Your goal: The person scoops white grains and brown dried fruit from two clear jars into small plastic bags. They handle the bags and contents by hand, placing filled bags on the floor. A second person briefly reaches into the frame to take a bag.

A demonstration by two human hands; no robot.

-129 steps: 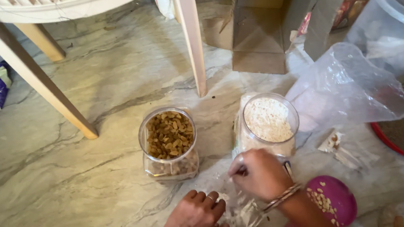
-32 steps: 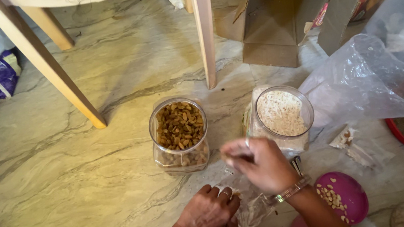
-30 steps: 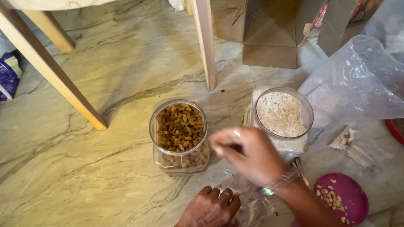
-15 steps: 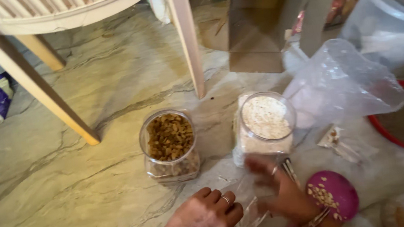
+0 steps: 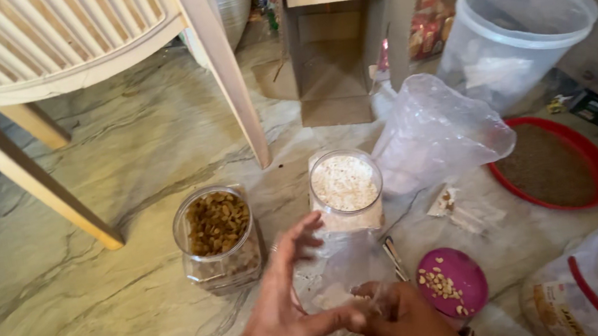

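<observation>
- Head view: small clear plastic bag [image 5: 349, 269] now pinched between both hands, low on the marble floor [image 5: 107, 303], just in front of the jar of white powder [image 5: 345, 185].
- Left hand [image 5: 286, 304] with fingers spread wide, thumb side touching the bag; right hand [image 5: 401, 315] closed narrow on the bag's lower edge.
- Half a second ago: left hand flat on the floor, right hand apart from it; now both meet at the bag.
- Jar of raisins [image 5: 219, 230] to the left, pink lid with nuts [image 5: 453, 283] to the right, both in the same places as before.
</observation>
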